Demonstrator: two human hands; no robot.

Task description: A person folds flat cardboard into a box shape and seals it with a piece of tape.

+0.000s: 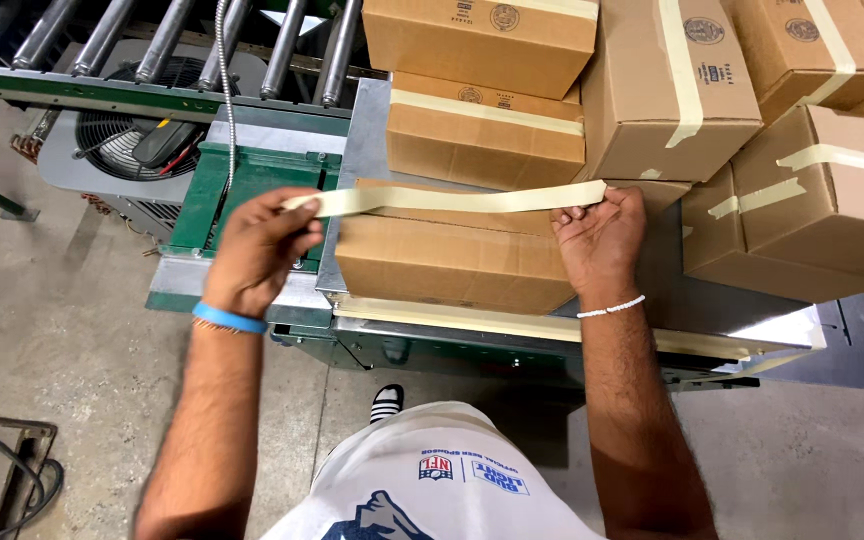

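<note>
Your left hand point(257, 250) and right hand point(600, 240) each pinch one end of a pale tape strip point(452, 200), stretched level across the middle of the frame just above a brown cardboard box point(452, 262). That box rests on the metal table point(732, 320); more boxes point(752, 120) crowd the upper right.
</note>
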